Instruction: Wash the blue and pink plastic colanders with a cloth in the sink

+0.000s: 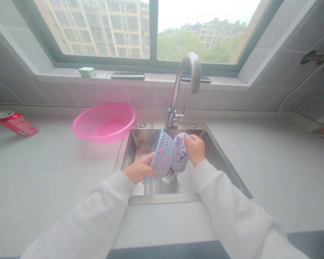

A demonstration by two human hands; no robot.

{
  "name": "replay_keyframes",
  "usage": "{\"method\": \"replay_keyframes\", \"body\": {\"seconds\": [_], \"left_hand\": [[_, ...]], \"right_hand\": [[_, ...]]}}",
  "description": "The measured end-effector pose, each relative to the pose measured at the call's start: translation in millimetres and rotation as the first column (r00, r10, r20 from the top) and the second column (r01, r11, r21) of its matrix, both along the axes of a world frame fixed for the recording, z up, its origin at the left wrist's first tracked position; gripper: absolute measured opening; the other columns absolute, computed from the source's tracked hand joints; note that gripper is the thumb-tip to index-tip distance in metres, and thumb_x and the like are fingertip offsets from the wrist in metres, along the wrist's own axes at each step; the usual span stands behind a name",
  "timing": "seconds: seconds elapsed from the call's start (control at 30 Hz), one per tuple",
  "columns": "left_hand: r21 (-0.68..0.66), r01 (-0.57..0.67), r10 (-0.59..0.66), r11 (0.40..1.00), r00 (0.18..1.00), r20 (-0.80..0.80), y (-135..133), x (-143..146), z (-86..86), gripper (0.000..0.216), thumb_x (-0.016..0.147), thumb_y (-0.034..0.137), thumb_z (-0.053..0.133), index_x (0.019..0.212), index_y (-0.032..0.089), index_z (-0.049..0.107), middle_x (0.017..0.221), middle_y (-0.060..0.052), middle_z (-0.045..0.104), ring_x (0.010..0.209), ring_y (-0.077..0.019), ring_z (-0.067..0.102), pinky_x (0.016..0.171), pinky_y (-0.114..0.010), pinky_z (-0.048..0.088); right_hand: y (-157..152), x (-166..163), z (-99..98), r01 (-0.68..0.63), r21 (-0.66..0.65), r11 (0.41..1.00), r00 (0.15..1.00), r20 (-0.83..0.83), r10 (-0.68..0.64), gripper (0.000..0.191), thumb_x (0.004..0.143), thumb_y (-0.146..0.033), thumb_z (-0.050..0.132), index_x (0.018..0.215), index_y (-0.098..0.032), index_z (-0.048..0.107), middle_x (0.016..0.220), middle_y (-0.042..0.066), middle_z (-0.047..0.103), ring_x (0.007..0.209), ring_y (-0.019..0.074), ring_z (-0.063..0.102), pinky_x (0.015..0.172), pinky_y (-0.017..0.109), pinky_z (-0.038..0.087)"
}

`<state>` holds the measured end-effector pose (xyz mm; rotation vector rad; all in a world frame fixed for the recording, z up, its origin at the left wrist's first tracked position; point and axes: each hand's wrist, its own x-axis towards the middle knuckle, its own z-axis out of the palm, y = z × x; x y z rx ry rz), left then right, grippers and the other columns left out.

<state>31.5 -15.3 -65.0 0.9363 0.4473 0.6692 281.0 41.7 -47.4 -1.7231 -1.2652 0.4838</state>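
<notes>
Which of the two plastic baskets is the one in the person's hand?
The blue basket, tilted in the left hand over the sink, beside the lilac cloth in the right hand. The pink basket sits untouched on the counter.

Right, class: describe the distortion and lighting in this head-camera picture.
Head view: wide-angle distortion slants the window frame and swells the left sleeve; bright daylight washes out the sky; soft glare lies across the stainless steel sink.

The one head view looks forward and down from behind and above the fingers [145,160], close over the sink [140,144] beneath them, facing the window [153,32] farther ahead.
</notes>
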Motion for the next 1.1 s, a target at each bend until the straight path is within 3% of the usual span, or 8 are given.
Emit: {"method": "replay_keyframes", "body": {"seconds": [0.13,0.27,0.4,0.6,0.77,0.97,1.1], "left_hand": [[-0.01,-0.046,0.046,0.999,0.994,0.104,-0.7,-0.7,0.3,0.103,0.068,0.004,0.074,0.156,0.04,0.034,0.158,-0.009,0.05,0.141,-0.037,0.05,0.104,-0.052,0.049],[-0.032,-0.055,0.058,0.998,0.994,0.094,-5.7,-2.4,8.3,0.103,0.066,0.005,0.078,0.155,0.037,0.037,0.153,-0.011,0.054,0.137,-0.0372,0.054,0.104,-0.052,0.051],[-0.042,-0.109,0.115,0.993,0.977,0.179,-12.0,0.2,13.2,0.104,0.064,0.016,0.085,0.154,0.037,0.038,0.155,-0.011,0.052,0.141,-0.0382,0.05,0.107,-0.055,0.049],[-0.04,-0.082,0.085,0.996,0.993,0.078,-9.0,9.5,6.5,0.087,0.067,0.016,0.083,0.147,0.024,0.05,0.138,-0.018,0.065,0.125,-0.0408,0.063,0.098,-0.055,0.054],[-0.042,-0.16,0.164,0.986,0.978,0.131,-4.3,7.0,5.4,0.101,0.061,0.006,0.079,0.151,0.033,0.042,0.152,-0.011,0.055,0.138,-0.0402,0.053,0.102,-0.054,0.052],[-0.038,-0.245,0.248,0.969,0.965,0.083,-0.8,7.4,5.5,0.104,0.053,-0.001,0.067,0.15,0.032,0.045,0.147,-0.008,0.06,0.14,-0.0372,0.05,0.104,-0.047,0.049],[-0.012,-0.231,0.232,0.973,0.971,0.051,-0.6,11.2,4.7,0.106,0.05,-0.003,0.061,0.149,0.033,0.047,0.152,-0.005,0.056,0.144,-0.0333,0.046,0.11,-0.043,0.042]], "right_hand": [[13.2,9.4,-19.1,0.057,-0.001,0.998,0.96,-0.275,-0.056,0.033,0.072,-0.053,0.058,0.064,-0.021,0.057,0.058,-0.003,0.053,0.062,0.0152,0.047,0.06,0.028,0.036],[15.5,8.7,-25.9,0.063,0.019,0.998,0.948,-0.314,-0.054,0.031,0.071,-0.051,0.06,0.065,-0.02,0.059,0.057,-0.005,0.052,0.06,0.0141,0.044,0.059,0.028,0.035],[14.7,6.6,-25.7,0.053,0.026,0.998,0.939,-0.34,-0.041,0.031,0.071,-0.051,0.061,0.063,-0.021,0.056,0.056,-0.005,0.049,0.059,0.0139,0.043,0.058,0.027,0.035],[13.0,3.2,-23.3,0.046,0.033,0.998,0.942,-0.333,-0.032,0.033,0.069,-0.053,0.061,0.061,-0.021,0.055,0.054,-0.006,0.046,0.058,0.0135,0.041,0.058,0.027,0.034],[11.7,2.0,-21.6,0.029,0.056,0.998,0.948,-0.318,-0.009,0.033,0.07,-0.051,0.061,0.059,-0.021,0.053,0.054,-0.006,0.044,0.058,0.0131,0.039,0.059,0.027,0.034],[0.5,-8.4,-12.1,-0.059,0.067,0.996,0.955,-0.286,0.076,0.035,0.073,-0.054,0.062,0.062,-0.021,0.054,0.055,-0.006,0.045,0.057,0.013,0.04,0.059,0.027,0.035],[-16.5,-26.7,-6.9,-0.171,0.109,0.979,0.97,-0.158,0.187,0.033,0.076,-0.053,0.061,0.078,-0.02,0.06,0.065,-0.004,0.053,0.062,0.0149,0.048,0.064,0.028,0.041]]}}
